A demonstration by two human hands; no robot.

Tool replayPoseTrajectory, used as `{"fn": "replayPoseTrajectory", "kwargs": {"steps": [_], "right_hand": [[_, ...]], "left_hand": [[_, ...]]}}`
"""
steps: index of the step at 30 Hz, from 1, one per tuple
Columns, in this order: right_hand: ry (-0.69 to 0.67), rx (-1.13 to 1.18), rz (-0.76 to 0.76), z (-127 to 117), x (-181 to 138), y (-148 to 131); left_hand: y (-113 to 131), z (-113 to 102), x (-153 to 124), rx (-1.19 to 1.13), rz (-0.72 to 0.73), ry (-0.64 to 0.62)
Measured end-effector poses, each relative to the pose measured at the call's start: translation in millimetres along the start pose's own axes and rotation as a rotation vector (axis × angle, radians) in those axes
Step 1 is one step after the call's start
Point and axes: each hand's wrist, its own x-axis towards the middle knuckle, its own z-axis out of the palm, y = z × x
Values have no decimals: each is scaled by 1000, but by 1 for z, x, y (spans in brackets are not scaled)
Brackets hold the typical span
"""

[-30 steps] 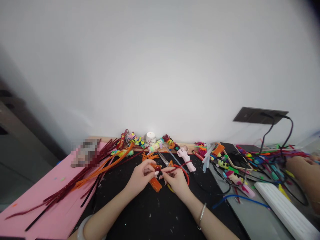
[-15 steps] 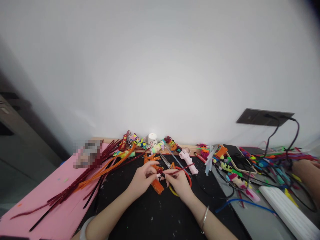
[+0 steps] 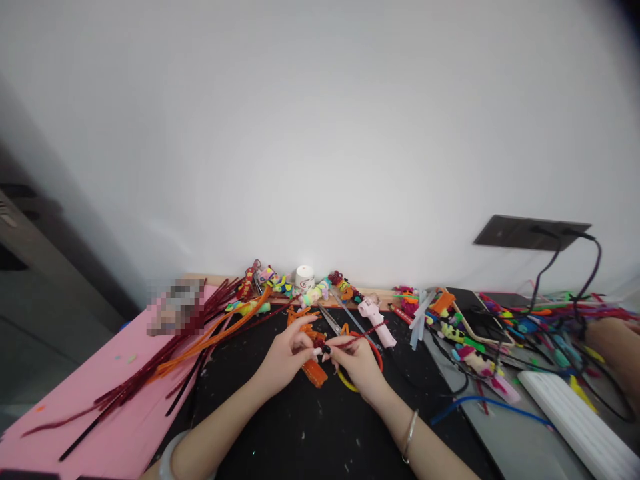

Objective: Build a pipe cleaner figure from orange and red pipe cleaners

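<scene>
Above the black mat [image 3: 300, 427], my two hands meet with their fingertips close together. My right hand [image 3: 361, 367] pinches a dark red pipe cleaner [image 3: 373, 330], whose free end sticks out to the right. A small black piece [image 3: 327, 349] shows between the fingertips of both hands. My left hand [image 3: 284, 357] has its thumb and fingers closed beside that piece, with the index finger raised; what it grips is hidden. Just below lies an orange glue-like strip [image 3: 315, 374]. Scissors [image 3: 333, 321] with orange-red handles rest behind my right hand.
A pink glue gun [image 3: 377, 321] lies behind right. Dark red pipe cleaners [image 3: 145, 363] spread over a pink board [image 3: 55, 413] at left. A white jar [image 3: 305, 279] stands by the wall. At right are a phone [image 3: 480, 317], a white keyboard [image 3: 575, 417], cables and another person's arm [image 3: 615, 360].
My fingers have shifted slightly around the small black piece, and the right fingertips have turned a little. Both hands stay in nearly the same place.
</scene>
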Motion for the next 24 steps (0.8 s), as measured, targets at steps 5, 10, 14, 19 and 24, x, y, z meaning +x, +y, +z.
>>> {"fn": "replayPoseTrajectory", "kwargs": {"steps": [5,10,14,19,24], "right_hand": [[-12,-36,-20,-1,0,0],[11,-61,-18,-2,1,2],[13,-43,-13,-1,1,2],[24,-33,-2,0,0,1],[62,-63,9,0,0,1]], "left_hand": [[0,0,0,32,-8,-1],[-2,-1,0,74,35,3],[-3,-1,-1,119,71,-2],[-2,-1,-2,146,103,-4],[-1,-2,-3,209,140,20]]}}
